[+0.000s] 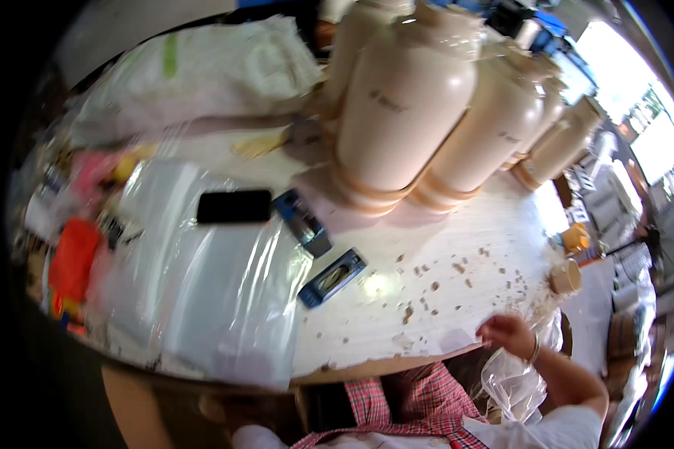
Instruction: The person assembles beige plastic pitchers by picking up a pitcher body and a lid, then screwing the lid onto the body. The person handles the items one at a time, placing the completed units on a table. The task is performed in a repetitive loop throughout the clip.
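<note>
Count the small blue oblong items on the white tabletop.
2: one small blue oblong item beside the flat black phone, another blue item lower and further right. More may be hidden.

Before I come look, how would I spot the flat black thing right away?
Find the white table, then the shiny plastic sheets on its left. The black rectangle lies on them; unlike the two blue packs nearby, it is plain black.

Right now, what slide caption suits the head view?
Right hand at the near edge of a white table strewn with brown scraps, tall cream containers beyond.
</note>
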Demonstrator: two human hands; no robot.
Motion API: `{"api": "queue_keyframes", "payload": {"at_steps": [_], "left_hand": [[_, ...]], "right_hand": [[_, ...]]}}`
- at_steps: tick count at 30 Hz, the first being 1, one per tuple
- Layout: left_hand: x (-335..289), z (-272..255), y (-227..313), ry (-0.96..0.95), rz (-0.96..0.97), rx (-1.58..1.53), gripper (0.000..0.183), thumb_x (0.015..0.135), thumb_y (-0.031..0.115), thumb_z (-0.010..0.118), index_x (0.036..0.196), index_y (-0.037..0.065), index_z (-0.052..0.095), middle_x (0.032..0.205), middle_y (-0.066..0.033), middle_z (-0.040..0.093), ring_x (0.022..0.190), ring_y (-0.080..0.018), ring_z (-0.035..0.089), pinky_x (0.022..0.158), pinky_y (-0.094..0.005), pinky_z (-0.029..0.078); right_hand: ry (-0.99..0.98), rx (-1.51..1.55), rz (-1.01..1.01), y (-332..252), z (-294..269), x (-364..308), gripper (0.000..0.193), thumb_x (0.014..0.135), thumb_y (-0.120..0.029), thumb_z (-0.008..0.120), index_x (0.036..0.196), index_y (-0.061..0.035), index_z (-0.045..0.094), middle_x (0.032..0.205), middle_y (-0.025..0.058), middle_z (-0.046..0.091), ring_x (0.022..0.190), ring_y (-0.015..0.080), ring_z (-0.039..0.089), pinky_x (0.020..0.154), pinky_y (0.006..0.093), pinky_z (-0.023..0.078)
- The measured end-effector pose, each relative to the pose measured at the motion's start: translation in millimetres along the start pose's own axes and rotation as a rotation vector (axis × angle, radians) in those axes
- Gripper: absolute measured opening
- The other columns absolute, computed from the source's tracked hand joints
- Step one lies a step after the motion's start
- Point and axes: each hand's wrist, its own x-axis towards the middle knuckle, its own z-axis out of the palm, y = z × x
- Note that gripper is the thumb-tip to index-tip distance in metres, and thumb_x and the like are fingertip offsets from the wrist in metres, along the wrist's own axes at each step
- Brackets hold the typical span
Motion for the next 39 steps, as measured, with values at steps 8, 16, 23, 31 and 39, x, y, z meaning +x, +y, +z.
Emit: {"api": "queue_keyframes", "payload": {"at_steps": [8, 16, 23, 31, 39], "left_hand": [[-95, -108, 37, 0.098, 0.163, -0.044, 0.024, 0.084, 0.029, 0.061, 0.091, 0.008, 0.068, 0.08, -0.0146, 0.067, 0.075, -0.0347, 0.064, 0.07, -0.0412, 0.05], [-295, -330, 152, 0.34, 0.382, -0.504, 0.019, 0.079, 0.02, 0.067, 0.088, 0.004, 0.068, 0.084, -0.015, 0.067, 0.082, -0.0316, 0.063, 0.076, -0.0388, 0.049], [-241, -437, 346, 0.647, 0.906, -0.836, 0.122, 0.051, 0.034, 0.09, 0.144, -0.001, 0.02, 0.143, -0.0181, 0.036, 0.121, -0.0282, 0.048, 0.093, -0.0381, 0.047], [-204, -411, 353, 0.658, 1.08, -0.962, 0.08, 0.066, -0.004, 0.07, 0.138, -0.002, 0.037, 0.125, -0.012, 0.051, 0.11, -0.023, 0.052, 0.091, -0.0349, 0.047], [-197, -413, 335, 0.651, 0.738, -1.009, 0.075, 0.072, -0.014, 0.065, 0.139, -0.003, 0.034, 0.119, -0.0102, 0.056, 0.102, -0.0179, 0.056, 0.09, -0.0304, 0.047]], "right_hand": [[1.345, -0.876, -1.257, -268, -117, 122, 0.036, 0.086, -0.024, 0.063, 0.117, -0.006, 0.056, 0.114, 0.0178, 0.059, 0.112, 0.0327, 0.053, 0.092, 0.0407, 0.044], [0.989, -0.606, -1.085, -250, -125, 10, 0.012, 0.083, -0.014, 0.061, 0.092, -0.0079, 0.066, 0.086, 0.0165, 0.064, 0.084, 0.0348, 0.062, 0.073, 0.0407, 0.047], [0.405, -0.502, -1.496, -172, -90, -81, 0.02, 0.087, -0.01, 0.062, 0.106, -0.0107, 0.066, 0.096, 0.0112, 0.062, 0.09, 0.028, 0.059, 0.081, 0.0368, 0.048], [0.158, -0.198, -0.394, 47, -101, -183, 0.039, 0.09, -0.045, 0.054, 0.082, -0.0093, 0.068, 0.065, 0.0077, 0.063, 0.063, 0.0247, 0.06, 0.067, 0.0358, 0.049], [0.419, -0.43, 0.38, 492, -43, -157, 0.024, 0.08, -0.025, 0.062, 0.095, -0.006, 0.065, 0.094, 0.0122, 0.068, 0.086, 0.0254, 0.065, 0.072, 0.0361, 0.051]]}}
